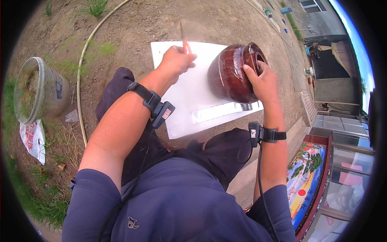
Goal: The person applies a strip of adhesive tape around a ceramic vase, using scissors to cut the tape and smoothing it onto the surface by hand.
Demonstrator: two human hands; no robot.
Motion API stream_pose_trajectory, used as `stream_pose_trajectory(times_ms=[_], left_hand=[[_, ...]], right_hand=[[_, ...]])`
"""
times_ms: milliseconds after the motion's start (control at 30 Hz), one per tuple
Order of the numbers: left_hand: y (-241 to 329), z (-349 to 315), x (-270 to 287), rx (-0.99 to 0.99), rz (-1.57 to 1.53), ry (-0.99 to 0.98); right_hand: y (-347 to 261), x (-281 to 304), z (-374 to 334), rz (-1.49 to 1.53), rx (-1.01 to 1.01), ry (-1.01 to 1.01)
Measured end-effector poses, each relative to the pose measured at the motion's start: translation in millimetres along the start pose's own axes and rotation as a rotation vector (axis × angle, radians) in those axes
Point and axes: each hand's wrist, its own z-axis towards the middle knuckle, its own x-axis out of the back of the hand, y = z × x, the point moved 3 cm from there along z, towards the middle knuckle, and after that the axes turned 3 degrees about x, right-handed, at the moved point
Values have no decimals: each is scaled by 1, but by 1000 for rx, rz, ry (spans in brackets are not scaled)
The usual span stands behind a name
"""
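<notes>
My left hand is closed round the orange handle of a pair of scissors, whose narrow blades point away from me above the far edge of a white board. On the right part of that board lies a glossy dark-brown glazed jar, tipped on its side with its mouth facing right. My right hand grips the jar's rim, thumb outside and the other fingers partly hidden in the mouth. Below the jar, a flat silvery-clear strip rests along the board's near edge.
A clear plastic bucket holding dry plant matter stands at left, beside a white plastic bag. A pale hose runs across the dirt ground. To the right are a colourful painted panel and a building with windows.
</notes>
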Motion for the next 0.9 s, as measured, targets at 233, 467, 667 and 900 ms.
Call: stream_pose_trajectory(times_ms=[233,467,667,900], left_hand=[[0,2,0,-30,34,32],[9,0,0,-114,756,97],[6,-7,6,-141,1179,85],[-5,-6,9,-232,1382,138]], right_hand=[[-9,-4,-4,-79,-18,15],[-11,-10,-11,-155,-6,50],[-19,-15,-19,-184,24,50],[-28,-19,-31,-184,79,101]])
